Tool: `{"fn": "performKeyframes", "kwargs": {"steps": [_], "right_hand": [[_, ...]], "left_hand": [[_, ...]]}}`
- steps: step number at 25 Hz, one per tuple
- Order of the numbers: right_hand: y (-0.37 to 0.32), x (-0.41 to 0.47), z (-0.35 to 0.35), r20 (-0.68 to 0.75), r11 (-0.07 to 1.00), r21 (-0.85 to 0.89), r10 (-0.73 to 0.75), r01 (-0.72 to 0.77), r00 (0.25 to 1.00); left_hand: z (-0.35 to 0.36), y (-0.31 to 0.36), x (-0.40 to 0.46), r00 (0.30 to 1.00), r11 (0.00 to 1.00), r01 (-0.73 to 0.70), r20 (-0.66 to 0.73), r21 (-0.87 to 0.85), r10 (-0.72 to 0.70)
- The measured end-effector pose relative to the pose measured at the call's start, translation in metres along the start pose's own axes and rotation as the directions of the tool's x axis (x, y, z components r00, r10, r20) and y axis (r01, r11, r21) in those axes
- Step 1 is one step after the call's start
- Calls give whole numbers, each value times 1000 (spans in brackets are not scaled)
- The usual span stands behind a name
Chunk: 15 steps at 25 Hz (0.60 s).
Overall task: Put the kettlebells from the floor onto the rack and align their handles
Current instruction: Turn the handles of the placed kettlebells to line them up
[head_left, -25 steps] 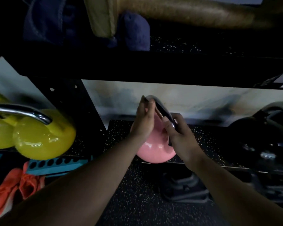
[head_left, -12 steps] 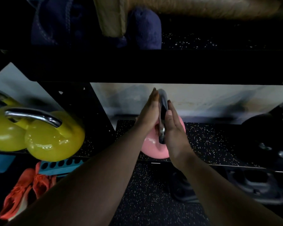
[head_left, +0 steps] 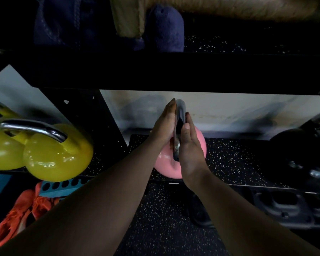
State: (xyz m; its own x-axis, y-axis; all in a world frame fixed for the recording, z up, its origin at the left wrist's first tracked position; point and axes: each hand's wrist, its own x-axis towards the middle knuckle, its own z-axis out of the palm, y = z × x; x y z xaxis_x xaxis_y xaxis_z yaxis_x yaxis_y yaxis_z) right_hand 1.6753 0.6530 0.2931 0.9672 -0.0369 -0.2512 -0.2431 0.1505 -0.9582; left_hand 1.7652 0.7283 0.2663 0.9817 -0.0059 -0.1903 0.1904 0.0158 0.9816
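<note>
**Pink kettlebell on the rack shelf, handle pressed between both palms**

I am watching the pink kettlebell [head_left: 181, 163] sitting on the speckled rubber mat of the rack shelf [head_left: 238, 161], near the shelf's front edge. Its steel handle [head_left: 179, 126] is standing upright and running front to back — I am seeing it edge-on.

The left hand [head_left: 164, 126] is lying flat against the handle's left face, fingers straight and together, pointing away from me. The right hand [head_left: 189, 150] is pressing the opposite face the same way, thumb lying along the metal. Both hands are flat and sandwiching the handle between the palms, not wrapping around it.

To the left, past a black rack upright [head_left: 100, 122], two yellow kettlebells [head_left: 57, 156] are sitting side by side, the nearer one's chrome handle [head_left: 33, 128] running left to right. A black kettlebell [head_left: 292, 156] is sitting on the same shelf to the right, well apart from the pink one — its handle is too dark to read.

Below left, a blue perforated block [head_left: 63, 185] and orange fabric [head_left: 24, 215] are lying on the floor.
</note>
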Motion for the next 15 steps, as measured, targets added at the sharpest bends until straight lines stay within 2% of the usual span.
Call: {"fn": "performKeyframes", "kwargs": {"steps": [5, 10, 12, 15], "right_hand": [[2, 0, -4, -33, 994, -102, -36, 32, 999], [-11, -3, -13, 27, 962, -269, -33, 40, 999], [-24, 0, -23, 67, 948, -318, 28, -5, 997], [-38, -17, -33, 55, 860, -510, 13, 17, 998]], "left_hand": [[-1, 0, 1, 999, 996, -26, 35, 86, 23], [-11, 14, 0, 995, 941, -13, 102, 337, -23], [-20, 26, -4, 995, 853, -43, 99, 520, -10], [-42, 37, -26, 983, 591, -177, 113, 787, 144]]}}
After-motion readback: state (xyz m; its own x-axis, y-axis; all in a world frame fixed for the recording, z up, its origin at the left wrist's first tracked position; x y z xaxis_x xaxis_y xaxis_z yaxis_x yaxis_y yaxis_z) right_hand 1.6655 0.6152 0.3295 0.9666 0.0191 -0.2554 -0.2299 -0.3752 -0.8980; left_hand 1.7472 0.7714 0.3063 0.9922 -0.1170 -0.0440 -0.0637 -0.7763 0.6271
